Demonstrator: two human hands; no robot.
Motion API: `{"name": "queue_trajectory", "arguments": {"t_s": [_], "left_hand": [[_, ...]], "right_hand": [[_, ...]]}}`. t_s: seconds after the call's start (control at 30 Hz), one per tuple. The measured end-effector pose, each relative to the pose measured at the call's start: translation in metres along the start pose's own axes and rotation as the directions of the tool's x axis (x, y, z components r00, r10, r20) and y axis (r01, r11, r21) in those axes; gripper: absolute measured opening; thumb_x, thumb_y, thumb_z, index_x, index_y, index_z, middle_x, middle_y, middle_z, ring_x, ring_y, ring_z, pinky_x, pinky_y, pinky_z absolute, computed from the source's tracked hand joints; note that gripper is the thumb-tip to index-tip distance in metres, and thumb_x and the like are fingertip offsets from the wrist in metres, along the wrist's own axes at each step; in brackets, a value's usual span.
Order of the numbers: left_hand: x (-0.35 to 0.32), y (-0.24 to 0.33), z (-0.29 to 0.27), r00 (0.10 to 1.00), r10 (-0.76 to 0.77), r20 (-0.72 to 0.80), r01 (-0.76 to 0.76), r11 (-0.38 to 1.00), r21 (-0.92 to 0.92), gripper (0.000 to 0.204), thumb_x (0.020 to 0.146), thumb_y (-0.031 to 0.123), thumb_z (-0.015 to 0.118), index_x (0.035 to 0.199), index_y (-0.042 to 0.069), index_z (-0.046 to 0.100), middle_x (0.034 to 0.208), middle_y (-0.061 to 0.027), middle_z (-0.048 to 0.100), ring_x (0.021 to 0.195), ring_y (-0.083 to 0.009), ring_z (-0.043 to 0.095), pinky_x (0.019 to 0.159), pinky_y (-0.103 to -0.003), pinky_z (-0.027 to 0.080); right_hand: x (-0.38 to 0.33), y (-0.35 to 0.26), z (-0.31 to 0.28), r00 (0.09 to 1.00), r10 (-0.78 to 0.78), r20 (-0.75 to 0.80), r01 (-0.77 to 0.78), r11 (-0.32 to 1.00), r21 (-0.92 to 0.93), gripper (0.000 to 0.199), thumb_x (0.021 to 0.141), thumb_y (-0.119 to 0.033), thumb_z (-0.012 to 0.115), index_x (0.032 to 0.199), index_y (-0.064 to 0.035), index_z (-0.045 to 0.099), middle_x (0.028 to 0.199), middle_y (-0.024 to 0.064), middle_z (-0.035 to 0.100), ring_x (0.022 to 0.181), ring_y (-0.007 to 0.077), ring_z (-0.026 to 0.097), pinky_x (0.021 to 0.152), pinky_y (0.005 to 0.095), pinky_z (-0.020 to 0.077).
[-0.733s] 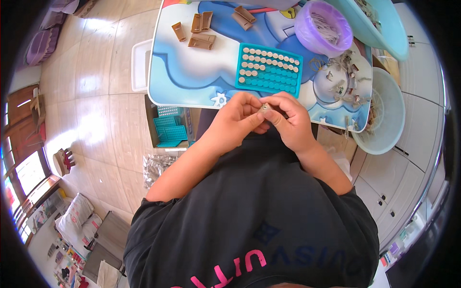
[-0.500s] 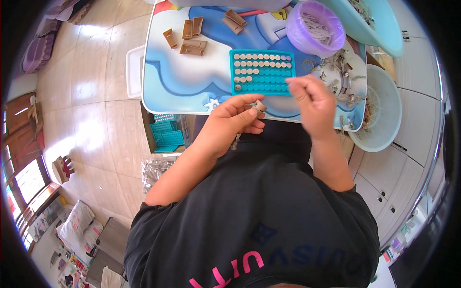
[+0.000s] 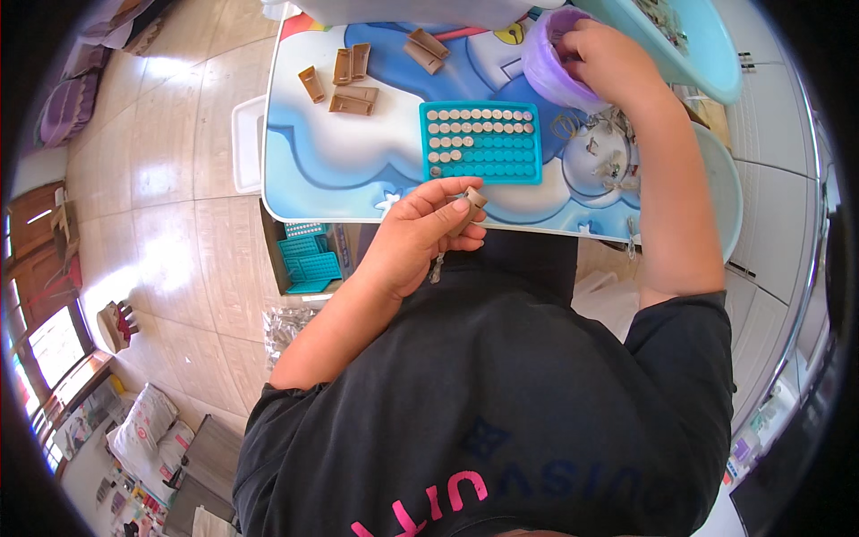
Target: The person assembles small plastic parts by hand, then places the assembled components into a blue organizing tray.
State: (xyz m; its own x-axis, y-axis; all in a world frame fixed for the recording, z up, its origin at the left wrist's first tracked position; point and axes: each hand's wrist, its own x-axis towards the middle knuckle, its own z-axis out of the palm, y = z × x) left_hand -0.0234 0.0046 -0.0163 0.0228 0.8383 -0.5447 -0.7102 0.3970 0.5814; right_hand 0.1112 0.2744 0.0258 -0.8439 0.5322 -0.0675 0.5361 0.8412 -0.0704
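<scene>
At the table's near edge, my left hand (image 3: 420, 219) is closed around a small tan-brown piece (image 3: 472, 204), pinched between thumb and fingers. A thin metallic bit (image 3: 437, 268) dangles below that hand. My right hand (image 3: 613, 61) reaches into a round tub lined with purple plastic (image 3: 541, 67); its fingertips bend down inside the rim and are partly hidden, so their grip does not show. Between the hands, on the table, lies a teal tray (image 3: 506, 156) of round pockets. Silvery discs (image 3: 479, 115) fill its two far rows and part of the nearer ones.
Several brown plastic casings (image 3: 353, 100) lie on the patterned table (image 3: 331, 143) at the far left. Small metallic pieces (image 3: 608, 161) are scattered at its right. A light blue basin (image 3: 707, 63) stands at the far right. Below the left edge, a box holds teal trays (image 3: 313, 266).
My right hand has moved from beside the teal tray, far and to the right, into the purple-lined tub. The left hand keeps its hold on the tan-brown piece, nearly unmoved.
</scene>
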Motion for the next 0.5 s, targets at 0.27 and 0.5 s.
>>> {"name": "queue_trajectory", "arguments": {"t_s": [0.27, 0.5], "left_hand": [[0.0, 0.0, -0.002, 1.0, 0.01, -0.029, -0.011, 0.999, -0.05, 0.03, 0.092, 0.017, 0.05, 0.119, 0.002, 0.052, 0.093, -0.0113, 0.061, 0.076, -0.0153, 0.062, 0.07, -0.026, 0.053], [0.001, -0.001, 0.002, 0.999, -0.03, 0.028, 0.035, 0.983, -0.179, 0.033, 0.093, 0.02, 0.049, 0.118, -0.002, 0.05, 0.094, -0.01, 0.059, 0.082, -0.0159, 0.06, 0.074, -0.026, 0.052]], "right_hand": [[-0.007, 0.01, 0.004, 0.956, 0.283, -0.071, -0.185, 0.775, 0.604, 0.016, 0.085, -0.013, 0.055, 0.098, -0.0059, 0.062, 0.085, 0.0049, 0.062, 0.077, 0.0151, 0.058, 0.07, 0.0283, 0.0462], [-0.033, -0.007, 0.009, 0.881, 0.432, -0.193, -0.055, 0.499, 0.865, 0.031, 0.088, -0.006, 0.052, 0.118, -0.0001, 0.054, 0.094, 0.0077, 0.063, 0.079, 0.0105, 0.058, 0.07, 0.0224, 0.0483]]}}
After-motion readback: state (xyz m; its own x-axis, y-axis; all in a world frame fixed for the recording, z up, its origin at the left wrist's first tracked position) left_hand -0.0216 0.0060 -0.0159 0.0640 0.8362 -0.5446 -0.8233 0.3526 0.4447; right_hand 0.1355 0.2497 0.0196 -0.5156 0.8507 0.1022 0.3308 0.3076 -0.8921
